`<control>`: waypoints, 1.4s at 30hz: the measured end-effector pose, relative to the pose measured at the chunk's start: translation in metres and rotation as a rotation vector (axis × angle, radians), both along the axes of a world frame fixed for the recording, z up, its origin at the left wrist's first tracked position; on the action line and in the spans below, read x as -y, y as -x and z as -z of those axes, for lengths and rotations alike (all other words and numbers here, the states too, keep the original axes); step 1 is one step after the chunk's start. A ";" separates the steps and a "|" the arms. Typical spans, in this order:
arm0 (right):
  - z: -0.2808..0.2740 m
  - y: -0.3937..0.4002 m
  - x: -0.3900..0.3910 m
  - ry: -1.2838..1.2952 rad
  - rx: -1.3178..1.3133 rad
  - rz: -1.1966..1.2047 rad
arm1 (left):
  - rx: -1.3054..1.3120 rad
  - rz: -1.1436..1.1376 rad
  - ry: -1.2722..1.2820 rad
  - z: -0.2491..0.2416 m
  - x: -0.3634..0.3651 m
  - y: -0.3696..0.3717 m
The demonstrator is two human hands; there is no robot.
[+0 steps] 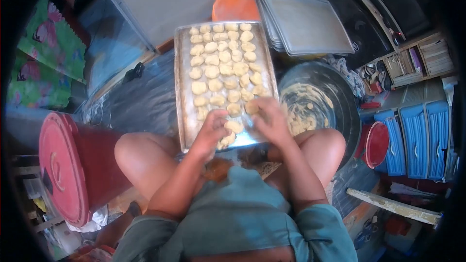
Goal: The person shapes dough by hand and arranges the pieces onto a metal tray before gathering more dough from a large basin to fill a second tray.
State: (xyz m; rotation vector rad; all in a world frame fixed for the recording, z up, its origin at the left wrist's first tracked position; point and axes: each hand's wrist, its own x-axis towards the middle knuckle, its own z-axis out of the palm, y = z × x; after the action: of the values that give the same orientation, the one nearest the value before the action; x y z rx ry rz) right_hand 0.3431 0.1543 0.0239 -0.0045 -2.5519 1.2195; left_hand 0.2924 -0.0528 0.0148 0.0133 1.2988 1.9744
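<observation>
A metal baking tray [183, 97] lies across in front of my knees, with rows of pale dough pieces [212, 71] over most of it. My right hand [270, 120] is at the tray's right side, its fingers closed round a small dough piece [251, 107] at the surface. At the near end, my left hand [209, 133] curls beside a lump of dough [226, 141], which it appears to hold. Another dough piece [234, 126] lies close to its fingertips. Motion blurs both hands slightly.
A large dark basin [347, 111] with dough smeared inside stands to the right. Behind it are stacked metal trays [308, 22] and an orange tub [236, 6]. On the left is a red lidded bucket [63, 170]; a blue drawer unit [415, 138] stands far right.
</observation>
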 end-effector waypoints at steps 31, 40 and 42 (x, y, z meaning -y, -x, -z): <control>0.048 0.001 0.067 -0.054 0.039 -0.080 | -0.851 0.494 0.882 -0.016 0.067 0.013; 0.017 -0.008 0.081 -0.167 -0.105 -0.141 | -0.786 0.247 0.935 -0.016 0.043 0.012; 0.003 -0.009 0.091 0.121 -0.096 -0.293 | -0.604 0.129 0.766 -0.019 0.032 0.005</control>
State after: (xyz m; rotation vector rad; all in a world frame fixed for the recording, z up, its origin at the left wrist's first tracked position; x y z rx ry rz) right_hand 0.3525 0.0631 0.0211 0.4040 -2.4528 1.4399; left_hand 0.2874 -0.0852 0.0342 0.3305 2.3090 1.2869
